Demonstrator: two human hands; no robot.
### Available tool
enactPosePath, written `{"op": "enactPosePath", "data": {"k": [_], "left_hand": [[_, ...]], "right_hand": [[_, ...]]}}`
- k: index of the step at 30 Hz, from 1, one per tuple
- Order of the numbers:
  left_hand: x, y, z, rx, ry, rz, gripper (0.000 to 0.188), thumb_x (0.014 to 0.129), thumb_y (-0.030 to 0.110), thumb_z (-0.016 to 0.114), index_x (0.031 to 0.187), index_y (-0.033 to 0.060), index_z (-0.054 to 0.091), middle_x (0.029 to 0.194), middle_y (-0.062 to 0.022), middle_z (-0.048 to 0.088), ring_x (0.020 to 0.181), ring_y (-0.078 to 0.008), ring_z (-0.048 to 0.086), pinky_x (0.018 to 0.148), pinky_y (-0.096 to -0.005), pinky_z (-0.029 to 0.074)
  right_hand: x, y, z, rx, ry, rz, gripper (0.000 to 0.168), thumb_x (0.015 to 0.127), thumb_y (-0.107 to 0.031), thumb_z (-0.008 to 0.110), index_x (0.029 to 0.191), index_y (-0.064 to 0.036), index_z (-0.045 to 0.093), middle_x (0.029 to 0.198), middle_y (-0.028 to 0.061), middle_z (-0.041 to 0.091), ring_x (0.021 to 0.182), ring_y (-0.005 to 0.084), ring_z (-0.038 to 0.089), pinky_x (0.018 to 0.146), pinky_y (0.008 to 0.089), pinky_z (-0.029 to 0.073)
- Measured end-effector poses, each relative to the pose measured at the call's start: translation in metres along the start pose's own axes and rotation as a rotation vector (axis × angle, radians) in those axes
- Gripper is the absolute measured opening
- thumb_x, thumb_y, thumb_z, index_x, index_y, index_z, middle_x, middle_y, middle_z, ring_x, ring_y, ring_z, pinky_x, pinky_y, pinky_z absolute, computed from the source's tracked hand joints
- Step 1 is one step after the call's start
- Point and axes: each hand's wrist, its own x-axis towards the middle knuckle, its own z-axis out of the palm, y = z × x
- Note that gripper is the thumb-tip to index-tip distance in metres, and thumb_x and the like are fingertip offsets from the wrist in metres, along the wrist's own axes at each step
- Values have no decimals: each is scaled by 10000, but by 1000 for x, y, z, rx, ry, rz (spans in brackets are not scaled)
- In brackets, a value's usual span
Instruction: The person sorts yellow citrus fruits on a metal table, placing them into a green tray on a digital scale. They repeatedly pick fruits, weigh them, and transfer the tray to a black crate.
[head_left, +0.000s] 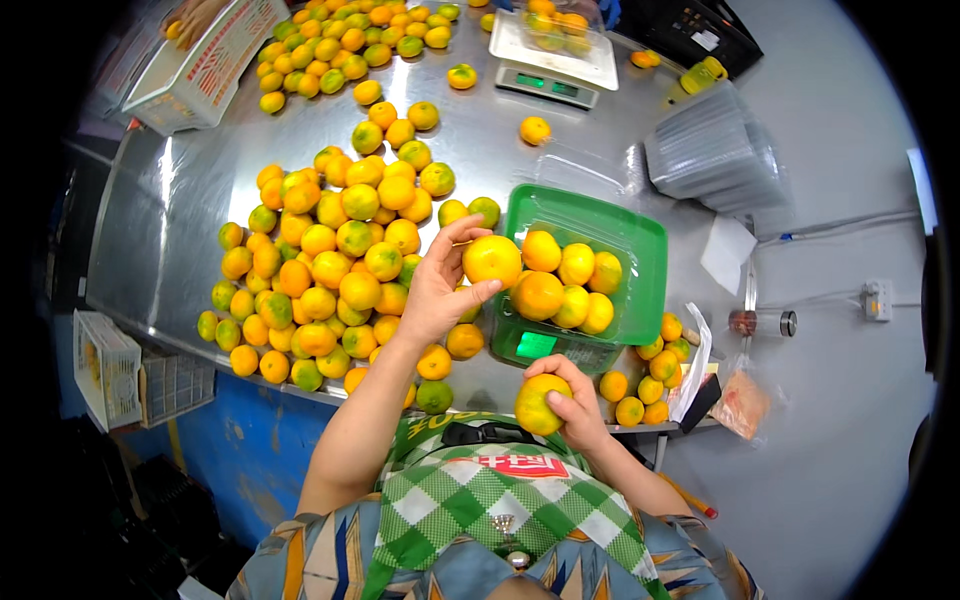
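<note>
My left hand (442, 289) grips an orange mandarin (492, 261) at the left rim of a green weighing scale (651, 262). Several mandarins (577, 264) sit in a clear plastic clamshell box (628, 300) on the scale's green tray. Below the scale's lit display (535, 345), close to my apron, my right hand (574, 405) is closed around a yellow-green mandarin (541, 405). To the left of my left hand spreads a large heap of mandarins (330, 268), some orange and some greenish.
A second, white scale (555, 56) with a filled box stands at the back. Stacked clear boxes (712, 150) are at the right, above a small group of mandarins (663, 365). Another person's hand (199, 22) is by a white basket (199, 71). More crates (109, 367) stand lower left.
</note>
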Motion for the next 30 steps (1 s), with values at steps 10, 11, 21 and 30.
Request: {"op": "enactPosePath", "data": {"k": [10,11,21,30], "left_hand": [[12,-8,42,-153,-149,-165,512,923,259,643,1346,17,488,1240,-73,572,1132,-153,556,933,-311,486],[12,-6,45,-231,-159,-209,508,930,267,631,1349,18,485,1238,-72,572,1120,-151,563,931,-308,483],[12,5,58,-419,-176,-365,436,885,141,608,1295,59,482,1197,-76,586,1053,-147,587,885,-271,480],[34,2,62,363,-42,-95,498,771,69,641,1237,68,465,1139,-110,547,1040,-211,557,903,-336,463]], "right_hand": [[-11,2,-8,-63,15,-50,288,890,-209,587,1113,-32,541,1044,39,550,975,115,521,885,276,422],[-12,3,-10,-59,19,-55,286,891,-208,586,1113,-32,541,1044,39,550,976,115,520,886,275,422],[-15,8,-17,-86,26,-114,278,892,-192,585,1112,-27,542,1043,49,560,975,121,526,886,280,425],[-13,17,-15,-79,13,-58,274,905,-203,587,1110,-27,539,1035,59,572,983,136,536,886,295,433]]}}
